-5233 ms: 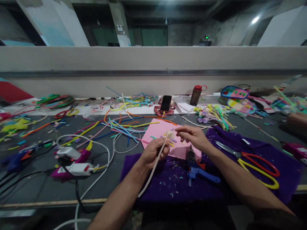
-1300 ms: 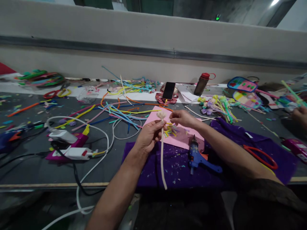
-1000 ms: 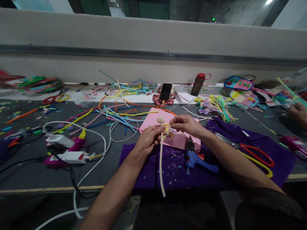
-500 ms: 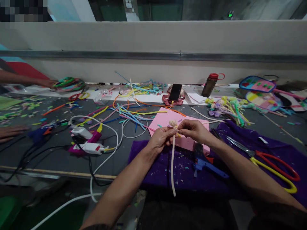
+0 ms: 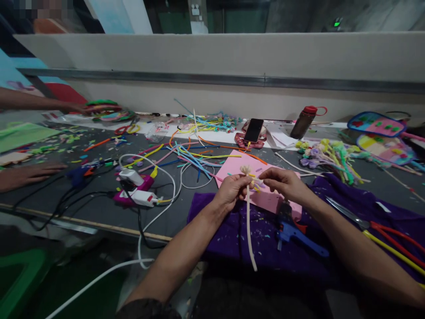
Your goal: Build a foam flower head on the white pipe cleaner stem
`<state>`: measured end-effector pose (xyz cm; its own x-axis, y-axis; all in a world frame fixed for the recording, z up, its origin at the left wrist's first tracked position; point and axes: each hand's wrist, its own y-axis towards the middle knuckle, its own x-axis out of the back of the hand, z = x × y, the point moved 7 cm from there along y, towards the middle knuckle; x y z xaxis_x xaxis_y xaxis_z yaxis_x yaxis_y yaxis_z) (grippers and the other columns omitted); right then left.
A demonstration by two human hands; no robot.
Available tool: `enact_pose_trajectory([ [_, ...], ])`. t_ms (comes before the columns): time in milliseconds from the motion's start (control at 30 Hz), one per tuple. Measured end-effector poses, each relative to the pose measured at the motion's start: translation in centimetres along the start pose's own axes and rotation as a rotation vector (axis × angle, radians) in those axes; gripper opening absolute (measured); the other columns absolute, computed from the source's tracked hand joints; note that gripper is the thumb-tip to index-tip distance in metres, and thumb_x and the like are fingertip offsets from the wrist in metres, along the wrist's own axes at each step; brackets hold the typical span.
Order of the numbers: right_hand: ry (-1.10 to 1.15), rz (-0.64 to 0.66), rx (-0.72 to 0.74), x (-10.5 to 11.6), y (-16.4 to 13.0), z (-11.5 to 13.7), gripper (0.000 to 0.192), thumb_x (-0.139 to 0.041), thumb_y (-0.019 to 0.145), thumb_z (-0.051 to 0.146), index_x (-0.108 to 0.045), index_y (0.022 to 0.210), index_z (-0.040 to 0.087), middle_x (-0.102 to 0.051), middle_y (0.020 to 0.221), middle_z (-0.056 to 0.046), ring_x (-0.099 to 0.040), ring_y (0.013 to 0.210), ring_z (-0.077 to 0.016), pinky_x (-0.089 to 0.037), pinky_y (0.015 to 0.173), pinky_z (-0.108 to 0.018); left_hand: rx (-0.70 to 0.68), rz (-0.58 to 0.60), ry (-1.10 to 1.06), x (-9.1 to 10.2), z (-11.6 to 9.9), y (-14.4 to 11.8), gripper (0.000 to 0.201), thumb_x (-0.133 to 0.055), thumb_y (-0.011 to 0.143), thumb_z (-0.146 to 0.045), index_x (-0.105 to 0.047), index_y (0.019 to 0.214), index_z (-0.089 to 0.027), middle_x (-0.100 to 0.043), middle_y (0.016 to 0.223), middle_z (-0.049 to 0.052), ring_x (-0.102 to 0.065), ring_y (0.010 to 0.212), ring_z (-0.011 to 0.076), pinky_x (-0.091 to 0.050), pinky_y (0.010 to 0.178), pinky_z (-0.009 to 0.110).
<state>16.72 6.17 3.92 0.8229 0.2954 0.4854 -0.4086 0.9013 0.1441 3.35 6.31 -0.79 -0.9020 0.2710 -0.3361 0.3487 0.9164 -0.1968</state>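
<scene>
Pinched between the thumb and fingers of my left hand (image 5: 232, 191) is a cream pipe-cleaner flower (image 5: 245, 170), its head looped and fluffy. Its long stem (image 5: 249, 226) hangs down over the purple cloth (image 5: 215, 230). My right hand (image 5: 282, 181) is just to the right, a small gap from the flower, its thumb and fingertips drawn together; whatever they may hold is too small to make out. Beneath both hands lies a pink sheet (image 5: 229, 166) with short yellow and purple pieces (image 5: 257, 184) on it. A blue glue gun (image 5: 292, 232) rests below my right hand.
Red-and-yellow scissors (image 5: 368, 224) lie at the right. Behind are pipe cleaners (image 5: 189, 157), a phone (image 5: 254, 130), a bottle (image 5: 303, 122) and a flower bunch (image 5: 327, 157). A power strip (image 5: 137, 190) with cables sits left, near another person's hand (image 5: 36, 174).
My right fingers have drawn slightly away to the right from the flower, which my left hand still holds. The whole view has shifted, so things appear farther right.
</scene>
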Motion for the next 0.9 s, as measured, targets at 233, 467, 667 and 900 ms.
enact_pose_trajectory([
  [233, -0.224, 0.004, 0.057, -0.1, 0.1, -0.3, 0.020, -0.047, 0.080, 0.024, -0.061, 0.093, 0.018, -0.060, 0.083, -0.004, -0.055, 0.059, -0.0116, -0.043, 0.055, -0.024, -0.017, 0.056, -0.009, -0.5, -0.1, -0.2, 0.023, -0.064, 0.068, -0.034, -0.059, 0.064, -0.012, -0.049, 0.042, -0.004, -0.033, 0.032, 0.0021, -0.019, 0.032, 0.016],
  [467, -0.298, 0.047, 0.030, -0.2, 0.2, -1.1, 0.014, -0.054, 0.078, 0.028, -0.062, 0.080, 0.018, -0.059, 0.064, -0.001, -0.052, 0.053, -0.0116, -0.039, 0.051, -0.023, -0.005, 0.050, -0.015, -0.4, 0.1, -0.2, 0.022, -0.065, 0.066, -0.033, -0.059, 0.068, -0.012, -0.059, 0.057, 0.000, -0.037, 0.035, 0.0017, -0.022, 0.032, 0.016],
  [667, -0.055, 0.005, -0.047, 0.1, 0.1, -0.7, 0.018, -0.057, 0.075, 0.035, -0.058, 0.077, 0.017, -0.056, 0.061, 0.001, -0.050, 0.050, -0.0101, -0.036, 0.045, -0.021, 0.009, 0.056, -0.039, -0.5, 0.1, -0.2, 0.022, -0.066, 0.066, -0.033, -0.059, 0.066, -0.012, -0.055, 0.050, -0.002, -0.035, 0.033, 0.0016, -0.020, 0.032, 0.016],
  [900, 0.304, -0.002, -0.106, 0.1, 0.0, 0.0, 0.024, -0.051, 0.080, 0.035, -0.060, 0.086, 0.014, -0.063, 0.073, -0.002, -0.052, 0.049, -0.0075, -0.035, 0.041, -0.019, 0.043, 0.087, -0.056, -1.3, -0.2, -0.1, 0.022, -0.065, 0.069, -0.032, -0.059, 0.064, -0.011, -0.046, 0.040, -0.005, -0.031, 0.030, 0.0009, -0.017, 0.031, 0.015],
])
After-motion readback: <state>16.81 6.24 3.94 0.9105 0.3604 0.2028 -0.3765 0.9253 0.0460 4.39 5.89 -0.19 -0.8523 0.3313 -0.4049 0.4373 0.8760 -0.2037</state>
